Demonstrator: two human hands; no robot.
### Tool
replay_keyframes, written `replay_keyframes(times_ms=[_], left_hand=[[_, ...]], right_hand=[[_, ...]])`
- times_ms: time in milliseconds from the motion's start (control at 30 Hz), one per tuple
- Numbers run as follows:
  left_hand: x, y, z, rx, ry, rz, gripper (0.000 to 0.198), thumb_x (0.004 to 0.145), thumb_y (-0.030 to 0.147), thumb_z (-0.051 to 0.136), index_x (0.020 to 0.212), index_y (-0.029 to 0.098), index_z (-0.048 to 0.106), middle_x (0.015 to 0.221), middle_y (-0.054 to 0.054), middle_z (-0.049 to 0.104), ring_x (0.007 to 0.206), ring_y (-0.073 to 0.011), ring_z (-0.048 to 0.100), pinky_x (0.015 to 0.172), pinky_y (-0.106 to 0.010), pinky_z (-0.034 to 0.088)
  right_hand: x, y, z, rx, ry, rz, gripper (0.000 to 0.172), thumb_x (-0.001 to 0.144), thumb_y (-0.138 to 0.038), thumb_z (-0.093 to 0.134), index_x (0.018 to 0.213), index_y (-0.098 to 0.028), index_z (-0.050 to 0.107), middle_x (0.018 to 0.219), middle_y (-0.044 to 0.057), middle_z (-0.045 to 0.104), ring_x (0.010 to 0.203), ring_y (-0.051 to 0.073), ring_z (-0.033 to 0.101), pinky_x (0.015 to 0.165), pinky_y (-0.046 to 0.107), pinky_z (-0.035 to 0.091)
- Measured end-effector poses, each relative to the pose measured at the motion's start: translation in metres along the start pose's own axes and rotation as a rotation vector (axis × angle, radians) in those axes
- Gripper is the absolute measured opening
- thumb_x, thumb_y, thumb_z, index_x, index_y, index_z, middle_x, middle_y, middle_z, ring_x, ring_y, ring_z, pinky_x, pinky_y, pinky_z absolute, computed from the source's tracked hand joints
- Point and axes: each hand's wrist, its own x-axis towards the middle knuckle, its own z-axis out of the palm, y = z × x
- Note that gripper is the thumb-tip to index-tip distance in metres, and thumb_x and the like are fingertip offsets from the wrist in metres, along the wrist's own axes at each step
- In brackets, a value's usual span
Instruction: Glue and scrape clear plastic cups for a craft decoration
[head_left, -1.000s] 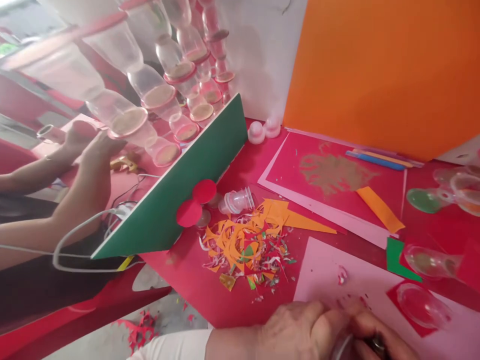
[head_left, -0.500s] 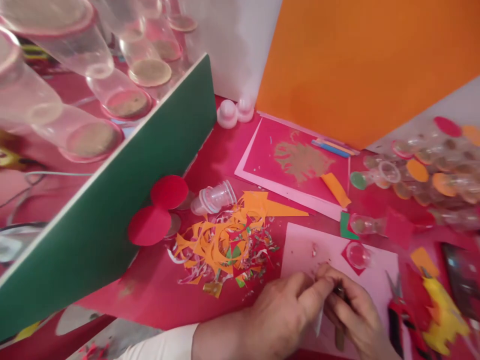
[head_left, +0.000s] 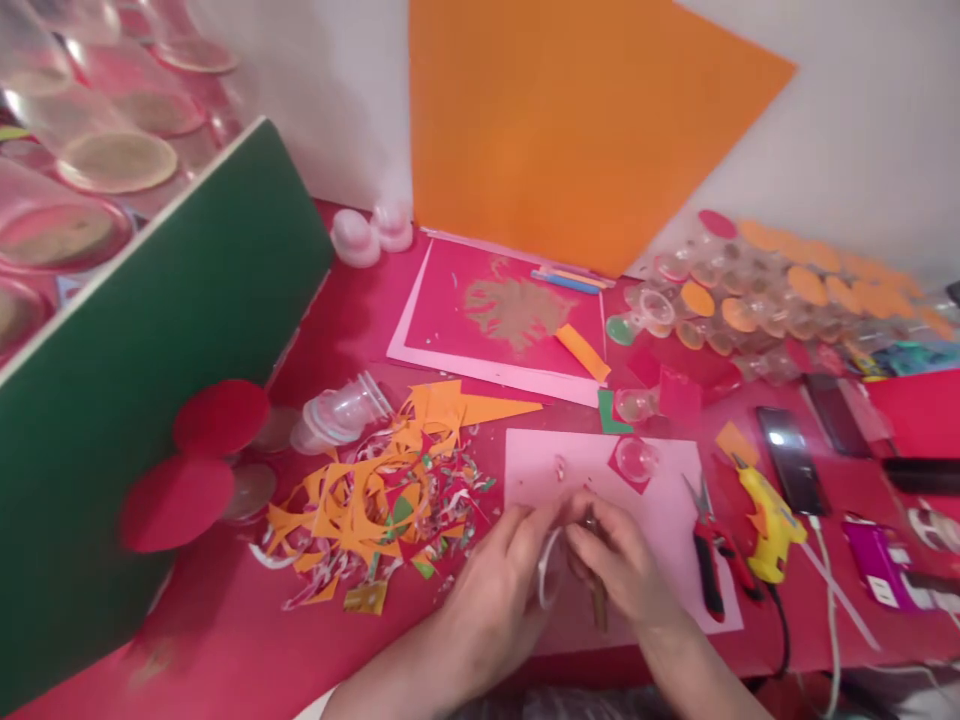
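Close together over a pale pink sheet (head_left: 675, 520), both my hands are closed. My left hand (head_left: 499, 570) grips a small clear plastic cup (head_left: 548, 570), its white rim showing beside the fingers. In my right hand (head_left: 619, 560) is a narrow brown piece (head_left: 598, 605), pointing down below the fingers; its kind cannot be made out. The fingertips meet and hide where cup and brown piece come together. Just beyond them, another clear cup (head_left: 637, 460) sits on a red paper square. Red-handled pliers (head_left: 709, 560) lie right of my right hand.
Orange and coloured paper scraps (head_left: 375, 500) are heaped on the left, near stacked clear cups (head_left: 341, 412). A green board (head_left: 187, 290) stands at the left. On the right lie a yellow glue gun (head_left: 769, 520) with its cable, a phone (head_left: 791, 460) and many joined cups (head_left: 757, 300).
My view has swung to the right, so more of the table's right side shows. Both hands stay together, and the cup's white rim now faces me more.
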Motion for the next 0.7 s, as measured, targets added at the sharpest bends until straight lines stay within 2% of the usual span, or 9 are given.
replay_keyframes(times_ms=[100,267,367,567,700], left_hand=[[0.002,-0.001,-0.002,0.036,0.029,0.073,0.069,0.083,0.001,0.049,0.146,0.027,0.037,0.115,-0.009,0.063,0.101,-0.02,0.068,0.086,-0.032,0.061],[0.004,0.0,0.0,0.099,0.075,0.149,0.058,0.091,0.007,0.048,0.145,0.025,0.036,0.108,-0.008,0.062,0.096,-0.0181,0.067,0.083,-0.03,0.061],[0.005,0.001,0.003,0.139,0.103,0.154,0.056,0.093,0.01,0.049,0.145,0.024,0.035,0.109,-0.009,0.061,0.094,-0.0176,0.066,0.082,-0.03,0.06],[0.012,0.011,0.004,0.25,0.148,0.199,0.054,0.09,0.008,0.053,0.14,0.023,0.038,0.112,-0.009,0.066,0.098,-0.0184,0.067,0.084,-0.03,0.06],[0.015,0.024,0.005,0.331,0.111,0.127,0.049,0.089,0.01,0.054,0.135,0.022,0.041,0.107,-0.007,0.068,0.092,-0.0173,0.07,0.079,-0.028,0.06]], right_hand=[[0.005,-0.006,-0.002,-0.074,-0.034,-0.027,0.018,0.082,-0.034,0.059,0.072,-0.022,0.05,0.047,-0.01,0.04,0.041,0.007,0.035,0.04,0.019,0.029],[0.009,-0.011,0.0,-0.112,0.003,-0.071,0.016,0.077,-0.031,0.056,0.066,-0.023,0.047,0.046,-0.011,0.035,0.04,0.007,0.031,0.039,0.019,0.025],[0.011,-0.009,-0.001,-0.125,0.019,-0.082,0.018,0.075,-0.033,0.058,0.065,-0.023,0.047,0.046,-0.01,0.036,0.04,0.007,0.032,0.039,0.02,0.026],[0.006,0.002,-0.014,-0.026,-0.048,-0.081,0.017,0.082,-0.037,0.055,0.074,-0.021,0.054,0.045,-0.009,0.044,0.038,0.009,0.038,0.041,0.021,0.03],[-0.002,0.004,-0.025,0.029,-0.105,-0.107,0.017,0.085,-0.037,0.054,0.08,-0.021,0.058,0.047,-0.01,0.043,0.04,0.009,0.037,0.042,0.021,0.032]])
